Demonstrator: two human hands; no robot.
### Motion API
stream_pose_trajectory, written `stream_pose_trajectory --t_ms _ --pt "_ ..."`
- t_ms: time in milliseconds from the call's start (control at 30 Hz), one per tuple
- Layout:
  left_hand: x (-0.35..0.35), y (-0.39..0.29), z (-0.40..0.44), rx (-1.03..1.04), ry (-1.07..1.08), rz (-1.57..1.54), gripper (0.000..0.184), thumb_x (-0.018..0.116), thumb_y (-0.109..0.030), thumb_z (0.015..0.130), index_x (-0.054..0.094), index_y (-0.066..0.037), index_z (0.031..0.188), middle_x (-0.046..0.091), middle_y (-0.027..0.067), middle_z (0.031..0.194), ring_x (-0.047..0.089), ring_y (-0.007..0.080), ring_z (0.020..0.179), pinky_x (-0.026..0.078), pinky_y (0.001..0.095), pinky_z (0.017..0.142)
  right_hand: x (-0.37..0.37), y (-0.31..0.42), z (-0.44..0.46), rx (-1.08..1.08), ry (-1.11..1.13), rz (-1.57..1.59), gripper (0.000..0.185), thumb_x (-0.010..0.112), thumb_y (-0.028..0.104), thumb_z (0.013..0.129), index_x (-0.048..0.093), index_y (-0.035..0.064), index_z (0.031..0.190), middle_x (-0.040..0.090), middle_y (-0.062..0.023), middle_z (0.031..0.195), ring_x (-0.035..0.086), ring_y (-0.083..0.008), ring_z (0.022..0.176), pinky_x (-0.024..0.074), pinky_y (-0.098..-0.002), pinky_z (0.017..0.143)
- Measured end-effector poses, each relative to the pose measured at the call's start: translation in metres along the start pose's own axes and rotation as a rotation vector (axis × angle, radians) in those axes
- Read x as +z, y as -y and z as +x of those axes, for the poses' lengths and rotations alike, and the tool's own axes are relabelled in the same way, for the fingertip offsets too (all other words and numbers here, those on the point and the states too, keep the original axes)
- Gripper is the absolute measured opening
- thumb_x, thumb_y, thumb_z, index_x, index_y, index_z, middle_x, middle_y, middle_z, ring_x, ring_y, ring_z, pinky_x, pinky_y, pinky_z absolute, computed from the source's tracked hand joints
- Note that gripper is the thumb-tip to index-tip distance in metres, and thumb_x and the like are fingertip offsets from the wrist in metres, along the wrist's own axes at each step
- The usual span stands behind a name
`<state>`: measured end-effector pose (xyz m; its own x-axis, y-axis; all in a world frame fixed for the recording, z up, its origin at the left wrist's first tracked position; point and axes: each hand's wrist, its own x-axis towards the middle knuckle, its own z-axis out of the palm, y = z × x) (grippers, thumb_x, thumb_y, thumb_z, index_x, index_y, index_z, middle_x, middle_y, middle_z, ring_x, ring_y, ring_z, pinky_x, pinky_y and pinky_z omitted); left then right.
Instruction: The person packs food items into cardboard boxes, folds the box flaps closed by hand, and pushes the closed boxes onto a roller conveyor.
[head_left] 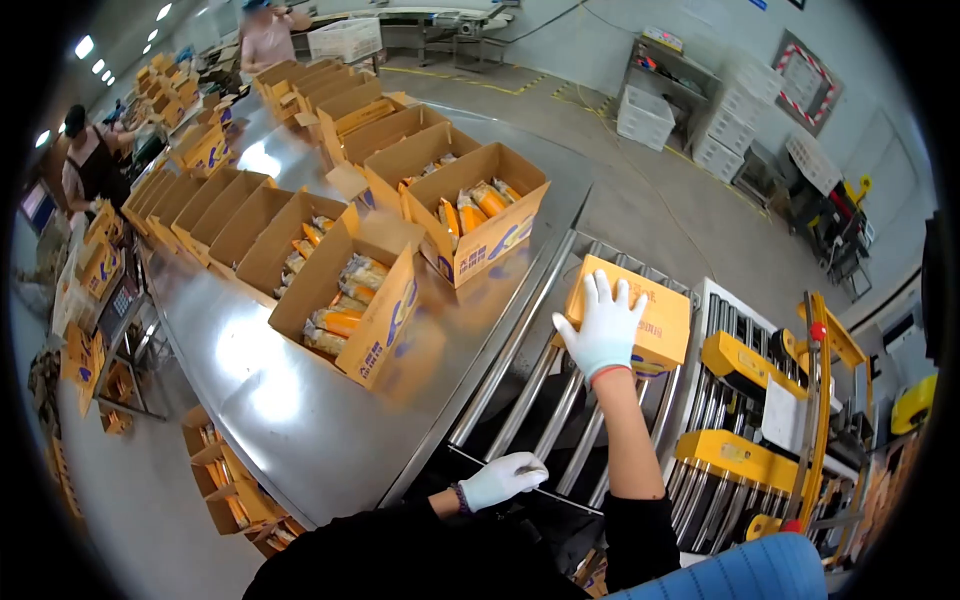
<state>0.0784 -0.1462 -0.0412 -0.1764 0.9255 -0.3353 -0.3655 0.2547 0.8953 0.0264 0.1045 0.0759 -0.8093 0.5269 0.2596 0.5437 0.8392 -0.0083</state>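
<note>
My right hand [607,328], in a white glove with an orange cuff, lies with spread fingers on top of a closed orange carton [660,325]. The carton rests on the metal rollers [540,395]. My left hand [503,480], gloved in white, is low over the near end of the rollers, its fingers curled together; whether they hold anything is hidden. On the steel table [240,350] to the left, an open carton [375,350] and another open carton [470,260] contain orange-and-clear wrapped packs [340,320].
Rows of open cartons [235,215] extend back along the table. A machine with yellow guides [735,455] and rollers adjoins on the right. One person [95,165] stands at the far left, another person [268,38] behind the table. White crates [645,118] stand by the wall.
</note>
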Motion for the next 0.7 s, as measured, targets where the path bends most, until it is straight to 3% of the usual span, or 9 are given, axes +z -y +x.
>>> stream_pose_trajectory --t_ms 33,133,167,200,300,400,533,700 --pt "0.001 -0.007 -0.002 0.016 -0.011 0.059 0.022 0.065 -0.023 0.101 0.066 -0.003 0.111 0.065 0.0003 0.096 0.061 0.0087 0.088 0.052 0.0268 0.082 0.004 0.0 -0.001 0.01 -0.051 -0.062 0.078 0.066 0.06 0.087 0.051 0.0117 0.147 0.051 -0.0108 0.148 0.041 -0.0378 0.14 0.0211 -0.0644 0.12" --pt "0.001 -0.014 0.001 0.074 -0.011 0.174 0.02 0.064 -0.021 0.102 0.066 -0.003 0.111 0.065 0.0018 0.1 0.062 0.0097 0.092 0.052 0.0275 0.084 0.002 -0.012 -0.005 0.036 -0.069 -0.008 0.077 0.071 0.056 0.084 0.054 0.0078 0.141 0.055 -0.015 0.139 0.046 -0.039 0.133 0.0249 -0.0622 0.118" --pt "0.001 -0.021 0.0 0.127 -0.046 0.231 0.02 0.063 -0.021 0.102 0.067 -0.002 0.11 0.066 0.0026 0.1 0.063 0.0106 0.092 0.052 0.0278 0.085 0.003 -0.018 -0.009 0.044 -0.129 -0.041 0.075 0.068 0.06 0.085 0.057 0.011 0.141 0.058 -0.0129 0.129 0.049 -0.0337 0.129 0.023 -0.0609 0.12" --pt "0.002 -0.028 -0.001 0.178 -0.076 0.286 0.021 0.063 -0.021 0.102 0.067 -0.002 0.11 0.067 0.0034 0.1 0.064 0.0114 0.093 0.052 0.028 0.085 0.003 -0.025 -0.013 0.068 -0.13 -0.043 0.075 0.068 0.06 0.085 0.057 0.011 0.141 0.058 -0.0129 0.129 0.049 -0.0337 0.129 0.023 -0.0609 0.12" --pt "-0.003 -0.054 -0.011 0.201 -0.164 0.463 0.018 0.064 -0.016 0.098 0.07 -0.001 0.106 0.068 0.0099 0.1 0.067 0.02 0.096 0.053 0.0317 0.088 -0.003 -0.067 -0.039 0.208 -0.134 -0.011 0.069 0.071 0.056 0.081 0.062 0.0105 0.133 0.062 -0.0142 0.113 0.056 -0.0316 0.116 0.0239 -0.0593 0.118" --pt "-0.016 -0.068 -0.011 0.343 -0.21 0.623 0.014 0.064 -0.012 0.095 0.071 -0.002 0.103 0.069 0.0116 0.1 0.067 0.0239 0.097 0.052 0.0339 0.088 -0.015 -0.099 -0.071 0.157 -0.208 0.021 0.066 0.07 0.056 0.079 0.064 0.0124 0.128 0.063 -0.0127 0.111 0.058 -0.0302 0.114 0.0258 -0.0582 0.117" --pt "-0.039 -0.088 -0.014 0.357 -0.306 0.638 0.012 0.061 -0.006 0.094 0.07 0.0 0.099 0.068 0.0123 0.1 0.067 0.0234 0.098 0.052 0.0337 0.088 -0.014 -0.098 -0.077 0.187 -0.16 0.039 0.066 0.07 0.057 0.08 0.065 0.0127 0.128 0.063 -0.0124 0.115 0.057 -0.0297 0.115 0.0267 -0.057 0.116" --pt "-0.053 -0.091 -0.015 0.27 -0.323 0.383 0.017 0.056 -0.01 0.101 0.066 0.003 0.105 0.066 0.008 0.101 0.065 0.0162 0.093 0.052 0.0297 0.087 -0.012 -0.059 -0.04 0.378 0.05 -0.05 0.071 0.066 0.065 0.083 0.063 0.0093 0.127 0.065 -0.0119 0.119 0.056 -0.0288 0.122 0.0311 -0.0584 0.115"
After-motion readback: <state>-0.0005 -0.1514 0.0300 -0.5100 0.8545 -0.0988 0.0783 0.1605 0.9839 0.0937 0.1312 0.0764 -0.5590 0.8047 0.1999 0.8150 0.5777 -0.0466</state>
